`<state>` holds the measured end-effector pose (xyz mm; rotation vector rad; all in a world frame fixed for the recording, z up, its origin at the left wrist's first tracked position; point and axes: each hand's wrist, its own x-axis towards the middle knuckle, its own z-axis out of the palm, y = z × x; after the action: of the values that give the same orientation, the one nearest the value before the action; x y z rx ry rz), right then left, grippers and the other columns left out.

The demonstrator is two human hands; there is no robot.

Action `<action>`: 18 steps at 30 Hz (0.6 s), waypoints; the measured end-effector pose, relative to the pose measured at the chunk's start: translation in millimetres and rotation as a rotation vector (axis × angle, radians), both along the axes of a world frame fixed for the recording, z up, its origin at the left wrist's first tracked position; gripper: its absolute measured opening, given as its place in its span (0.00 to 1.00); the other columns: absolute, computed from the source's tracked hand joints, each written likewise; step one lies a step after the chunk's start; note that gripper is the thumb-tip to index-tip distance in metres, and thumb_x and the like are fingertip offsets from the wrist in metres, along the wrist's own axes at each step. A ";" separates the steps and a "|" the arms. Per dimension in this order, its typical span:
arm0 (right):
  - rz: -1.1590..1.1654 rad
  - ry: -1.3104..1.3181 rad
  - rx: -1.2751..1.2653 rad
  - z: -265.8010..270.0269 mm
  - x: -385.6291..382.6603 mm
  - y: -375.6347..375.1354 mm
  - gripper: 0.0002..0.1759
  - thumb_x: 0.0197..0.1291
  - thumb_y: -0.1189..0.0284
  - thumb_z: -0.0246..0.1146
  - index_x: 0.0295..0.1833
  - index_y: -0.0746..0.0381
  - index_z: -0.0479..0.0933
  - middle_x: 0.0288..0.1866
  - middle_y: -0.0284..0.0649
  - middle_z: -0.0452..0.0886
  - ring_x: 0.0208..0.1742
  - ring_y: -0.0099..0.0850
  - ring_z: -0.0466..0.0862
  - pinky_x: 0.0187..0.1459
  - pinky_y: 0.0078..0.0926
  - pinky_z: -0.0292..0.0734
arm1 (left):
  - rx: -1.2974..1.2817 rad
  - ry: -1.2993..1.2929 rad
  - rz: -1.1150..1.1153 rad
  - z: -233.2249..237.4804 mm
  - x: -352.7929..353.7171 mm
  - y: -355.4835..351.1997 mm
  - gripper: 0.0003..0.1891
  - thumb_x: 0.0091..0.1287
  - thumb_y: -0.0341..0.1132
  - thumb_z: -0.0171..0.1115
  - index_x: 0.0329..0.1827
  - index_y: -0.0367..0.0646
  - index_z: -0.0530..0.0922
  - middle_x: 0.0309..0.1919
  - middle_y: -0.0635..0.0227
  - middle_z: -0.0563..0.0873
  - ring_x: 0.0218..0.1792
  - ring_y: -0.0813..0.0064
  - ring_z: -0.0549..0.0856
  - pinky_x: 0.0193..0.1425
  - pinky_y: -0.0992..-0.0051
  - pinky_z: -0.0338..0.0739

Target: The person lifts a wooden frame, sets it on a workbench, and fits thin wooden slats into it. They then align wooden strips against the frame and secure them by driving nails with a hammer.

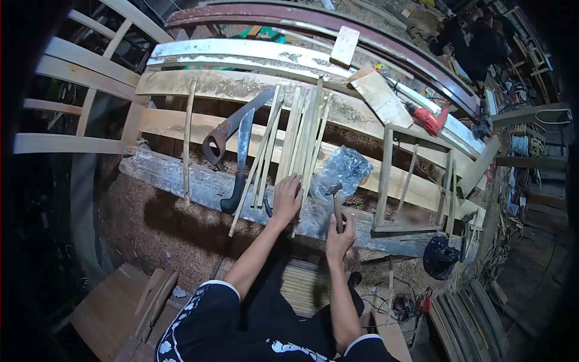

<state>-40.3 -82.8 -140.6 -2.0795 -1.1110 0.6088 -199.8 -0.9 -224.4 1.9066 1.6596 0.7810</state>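
On the surface (181,178): thin wooden strips (301,130) lie fanned side by side across a worn plank, their near ends overhanging the edge toward the person
Left hand (287,198): laid flat on the near ends of the strips, fingers spread, grip unclosed, pressing rather than holding
Right hand (339,239): grip closed round the handle of a hammer (336,202), its head pointing away from the person
Hammer to left hand: the head sits just beside the fingers, not touching as far as I can tell
Strips to grips: under the left palm, just left of the right hand
Nearby: a handsaw (226,130) and a long blade (243,151) left of the strips, a crumpled plastic bag (344,169) to their right, a small frame (386,181) beyond it
Risk: a swing could catch the left fingers, since they lie so near the head; loose strips could skid or tip off the edge, as only the palm pins them
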 end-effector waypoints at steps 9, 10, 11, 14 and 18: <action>-0.036 -0.018 0.025 -36.5 -17.4 20.7 0.15 0.63 0.71 0.69 0.50 0.70 0.79 0.43 0.51 0.81 0.46 0.49 0.81 0.51 0.40 0.74 | -0.004 -0.083 0.051 -12.2 -6.3 18.4 0.22 0.65 0.29 0.64 0.63 0.40 0.76 0.58 0.57 0.80 0.59 0.53 0.76 0.65 0.57 0.67; -0.043 -0.010 0.012 -32.6 -18.8 23.1 0.15 0.63 0.71 0.69 0.50 0.70 0.79 0.43 0.50 0.81 0.45 0.49 0.81 0.51 0.40 0.74 | -0.044 -0.076 0.050 -11.8 -8.6 15.5 0.22 0.68 0.30 0.59 0.66 0.40 0.74 0.61 0.56 0.77 0.62 0.54 0.75 0.66 0.58 0.67; -0.050 -0.003 0.001 -28.0 -20.1 25.7 0.15 0.63 0.71 0.69 0.50 0.70 0.79 0.43 0.50 0.81 0.45 0.48 0.81 0.50 0.40 0.74 | -0.046 -0.077 0.052 -10.3 -10.0 14.3 0.22 0.68 0.30 0.59 0.66 0.40 0.74 0.61 0.56 0.77 0.62 0.54 0.75 0.66 0.58 0.67; -0.061 -0.007 -0.008 -17.3 -25.2 33.3 0.15 0.63 0.71 0.69 0.49 0.70 0.79 0.42 0.50 0.81 0.44 0.47 0.81 0.50 0.39 0.74 | -0.034 -0.071 0.043 -6.8 -9.5 15.3 0.21 0.67 0.28 0.58 0.64 0.39 0.75 0.58 0.55 0.79 0.61 0.54 0.76 0.66 0.58 0.67; -0.073 0.013 0.031 -24.2 -27.0 38.2 0.14 0.63 0.72 0.69 0.49 0.70 0.79 0.42 0.49 0.81 0.45 0.46 0.81 0.51 0.39 0.74 | -0.072 -0.127 0.092 -6.1 -2.1 17.4 0.21 0.65 0.26 0.59 0.63 0.39 0.76 0.54 0.54 0.81 0.56 0.54 0.78 0.64 0.59 0.69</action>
<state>-67.3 -44.6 -164.8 -2.0769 -1.0262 0.5661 -201.9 16.5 -230.5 1.7061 1.6835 0.8476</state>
